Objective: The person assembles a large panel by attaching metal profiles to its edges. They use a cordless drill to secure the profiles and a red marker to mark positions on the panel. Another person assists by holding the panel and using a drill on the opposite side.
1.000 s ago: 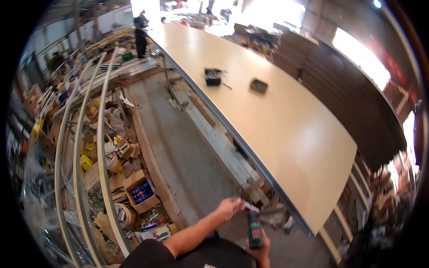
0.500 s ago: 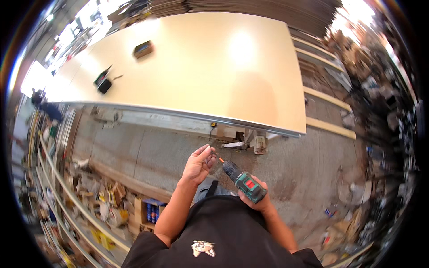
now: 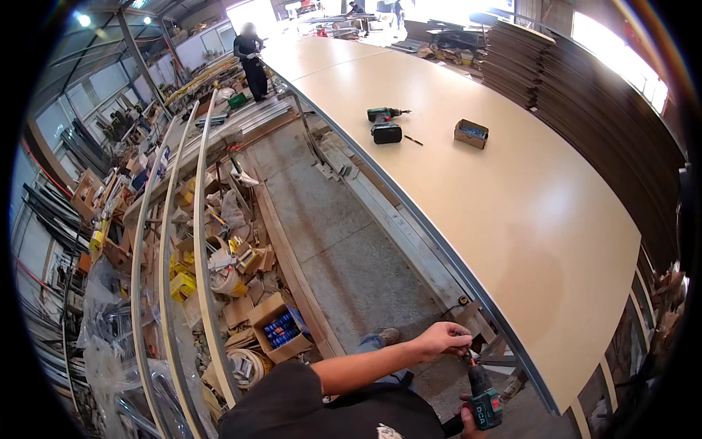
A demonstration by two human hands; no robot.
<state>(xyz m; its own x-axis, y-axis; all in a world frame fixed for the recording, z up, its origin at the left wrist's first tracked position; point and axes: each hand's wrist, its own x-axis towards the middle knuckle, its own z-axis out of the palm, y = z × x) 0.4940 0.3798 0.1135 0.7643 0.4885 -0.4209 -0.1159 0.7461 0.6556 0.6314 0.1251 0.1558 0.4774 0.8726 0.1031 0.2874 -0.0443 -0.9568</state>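
View swung along the pale counter [image 3: 504,175] — left hand [image 3: 444,339] still pinched together near the bit [image 3: 474,361] of a drill [image 3: 485,401], right hand [image 3: 470,424] clamped round it, work there ongoing.

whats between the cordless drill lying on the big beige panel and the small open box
In the head view, a slim dark rod, apparently a drill bit, lies between the cordless drill and the open box, closer to the drill; beyond it, bare panel.
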